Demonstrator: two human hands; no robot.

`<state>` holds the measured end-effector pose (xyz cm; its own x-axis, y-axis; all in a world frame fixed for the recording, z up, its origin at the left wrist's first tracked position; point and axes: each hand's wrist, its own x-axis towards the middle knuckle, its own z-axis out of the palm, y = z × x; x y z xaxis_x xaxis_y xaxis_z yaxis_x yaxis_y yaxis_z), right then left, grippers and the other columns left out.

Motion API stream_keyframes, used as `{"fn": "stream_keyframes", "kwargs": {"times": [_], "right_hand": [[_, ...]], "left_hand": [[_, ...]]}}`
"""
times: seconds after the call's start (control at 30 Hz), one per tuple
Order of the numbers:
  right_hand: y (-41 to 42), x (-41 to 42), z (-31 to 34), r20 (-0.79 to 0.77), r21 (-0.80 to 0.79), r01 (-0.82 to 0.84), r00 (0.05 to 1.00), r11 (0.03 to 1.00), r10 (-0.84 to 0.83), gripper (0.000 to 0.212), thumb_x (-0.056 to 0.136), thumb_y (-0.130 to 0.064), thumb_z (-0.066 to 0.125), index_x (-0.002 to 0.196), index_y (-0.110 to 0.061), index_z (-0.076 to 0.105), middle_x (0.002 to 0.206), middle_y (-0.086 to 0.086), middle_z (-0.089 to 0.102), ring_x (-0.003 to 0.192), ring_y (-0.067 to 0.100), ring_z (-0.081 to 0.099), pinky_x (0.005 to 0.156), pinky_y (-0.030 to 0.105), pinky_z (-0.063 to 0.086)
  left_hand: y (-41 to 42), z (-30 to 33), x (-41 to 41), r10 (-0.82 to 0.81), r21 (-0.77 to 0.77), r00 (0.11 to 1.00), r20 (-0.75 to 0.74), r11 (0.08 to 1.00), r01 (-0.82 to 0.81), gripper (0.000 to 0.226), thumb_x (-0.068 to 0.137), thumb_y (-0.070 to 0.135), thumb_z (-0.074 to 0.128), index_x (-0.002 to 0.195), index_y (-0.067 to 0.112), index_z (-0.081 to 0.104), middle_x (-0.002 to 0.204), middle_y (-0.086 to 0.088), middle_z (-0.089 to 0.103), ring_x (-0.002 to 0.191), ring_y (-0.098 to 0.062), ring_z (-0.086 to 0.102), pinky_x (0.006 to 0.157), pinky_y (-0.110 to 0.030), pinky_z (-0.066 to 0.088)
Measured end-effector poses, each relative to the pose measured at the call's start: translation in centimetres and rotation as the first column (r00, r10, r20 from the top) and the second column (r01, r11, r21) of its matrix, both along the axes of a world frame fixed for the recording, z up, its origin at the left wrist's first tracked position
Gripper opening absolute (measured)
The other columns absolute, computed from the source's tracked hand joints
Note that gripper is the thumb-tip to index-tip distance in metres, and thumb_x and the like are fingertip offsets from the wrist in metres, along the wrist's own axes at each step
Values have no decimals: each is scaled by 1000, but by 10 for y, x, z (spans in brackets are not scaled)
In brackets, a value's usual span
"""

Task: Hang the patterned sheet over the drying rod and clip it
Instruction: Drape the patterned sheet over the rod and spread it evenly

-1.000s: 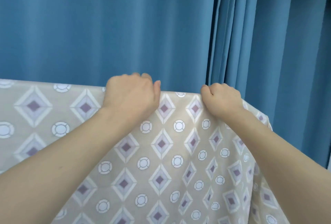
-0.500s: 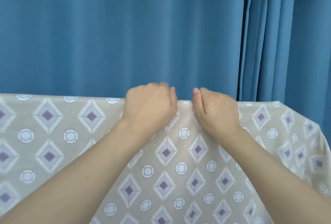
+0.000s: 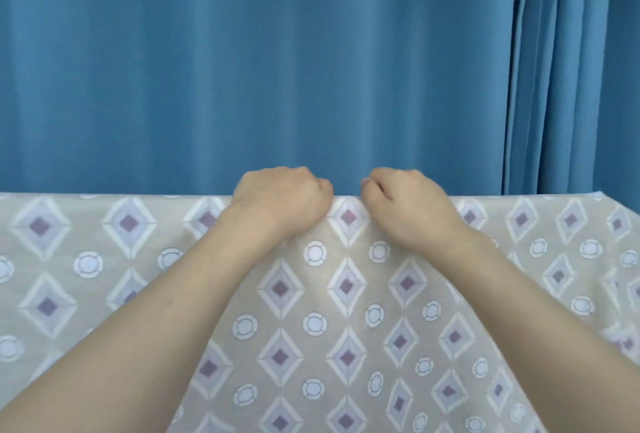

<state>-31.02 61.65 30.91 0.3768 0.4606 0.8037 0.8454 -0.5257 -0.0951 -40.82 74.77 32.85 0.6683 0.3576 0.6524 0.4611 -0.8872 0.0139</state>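
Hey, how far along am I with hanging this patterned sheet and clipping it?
Done: the patterned sheet already hangs over a straight top line in front of the blue curtain; the rod itself is hidden under it. In hand: your left hand and right hand both grip the top fold, close together near the middle. Left: clipping, since no clip shows anywhere.

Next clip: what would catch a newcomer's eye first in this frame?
Two bare hands at centre: the left hand and right hand sit close together, each with a curled grip on the top fold of the patterned sheet. The beige sheet, printed with diamonds and circles, fills the lower half and hangs down toward the camera. Behind it, a blue curtain covers the whole upper half. No clip or rod is visible.
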Motion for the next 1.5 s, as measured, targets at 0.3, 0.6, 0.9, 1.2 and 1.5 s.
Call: {"fn": "stream_keyframes", "kwargs": {"times": [0.3, 0.6, 0.9, 1.2, 1.5], "right_hand": [[28, -28, 15, -167, -223, 247, 943, 943, -287, 40, 94, -34, 31, 66, -18, 53, 74, 3, 52, 73, 26, 49, 63, 32, 33], [100, -94, 0, -16, -67, -12, 1000, 998, 11, 39, 101, -35, 28, 68, -17, 38, 68, -1, 50, 73, 29, 50, 62, 35, 35], [120, -105, 19, -231, -226, 149, 952, 963, -201, 41, 96, -36, 30, 62, -13, 38, 68, 3, 47, 61, 20, 43, 56, 31, 30], [164, -150, -2, 37, -82, 103, 994, 991, -100, 53, 102, -39, 23, 59, -15, 41, 63, 1, 47, 71, 30, 50, 64, 34, 35], [168, -157, 16, -139, -198, 92, 983, 976, -121, 42, 98, -33, 25, 67, -12, 44, 74, 3, 50, 75, 26, 49, 67, 34, 35]], "left_hand": [[71, -32, -81, 142, 160, 904, 403, 962, -223, 45, 93, 31, 27, 52, 14, 36, 51, -3, 35, 54, -26, 41, 58, -31, 29], [89, 7, -86, 0, -89, 996, -92, 996, -8, 22, 93, 17, 33, 77, 21, 46, 77, 5, 39, 86, -26, 45, 69, -35, 31], [148, -40, -150, 90, 285, 945, 314, 941, -185, 46, 93, 40, 20, 60, 14, 40, 58, -6, 55, 55, -24, 36, 60, -32, 27], [157, 3, -152, -48, -11, 999, -17, 999, 48, 28, 101, 25, 24, 78, 17, 38, 76, 2, 38, 84, -26, 42, 70, -35, 32], [200, -22, -194, 193, 125, 957, 217, 967, -223, 50, 97, 35, 23, 62, 11, 51, 61, -4, 50, 58, -26, 46, 60, -31, 33]]}}
